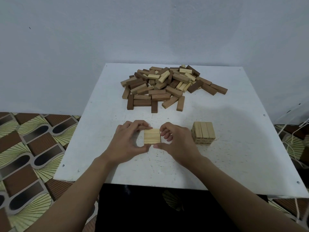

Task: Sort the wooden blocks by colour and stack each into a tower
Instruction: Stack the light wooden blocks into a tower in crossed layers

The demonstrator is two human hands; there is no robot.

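A white table (234,156) stands against a pale wall (150,30), with patterned floor (33,148) showing on both sides of it.

At 12 o'clock on the table lies the pile (167,86): loose wooden blocks, dark brown, mid brown and pale, heaped at all angles. A few dark ones lie flat along its 6 o'clock edge, and some brown ones trail off toward 2 o'clock.

Near the middle of the table, toward 6 o'clock, is a flat layer (152,136) of pale blocks set side by side to form a square. Both hands are clamped on it. The left hand (130,141) grips it from 9 o'clock, with the fingers curled over the far edge and the thumb against the near edge. The right hand (173,143) grips it from 3 o'clock, with the thumb at the near edge and the fingers curled beside the right side. The hands are close together with only the layer between them. I cannot tell whether the layer rests on the table or is lifted just off it.

At 3 o'clock from the layer, near the right hand but apart from it, stands a short pale tower (203,133), upright, with three blocks across its top. Its lower layers run crosswise.

Thin strings (294,139) hang past the table's edge at 3 o'clock.
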